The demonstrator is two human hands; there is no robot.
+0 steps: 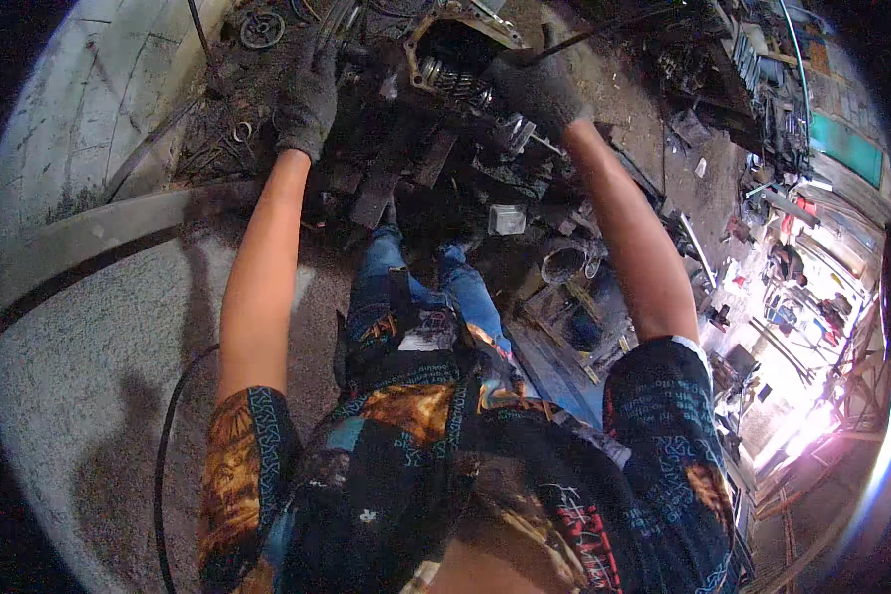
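Observation:
An open metal gearbox housing [418, 61] with gears [455, 83] inside stands at the top middle, ahead of me. My right hand [537, 91], in a dark grey work glove, is at the housing's right side. Its fingers look curled, but what they hold is hidden in shadow. A thin dark rod [614, 28] runs from beside that hand to the upper right. To the housing's left, my left hand [308, 107], gloved alike, reaches forward close to some curved dark cables or rods [339, 22]. Its fingers blend into the dark parts around them.
A spoked wheel [261, 31] and ring-shaped parts [243, 131] lie at the upper left. Near my feet sit a clear plastic container [507, 220] and a round metal ring [563, 264]. A black hose [162, 465] curves along the left floor. Clutter fills the bright right side.

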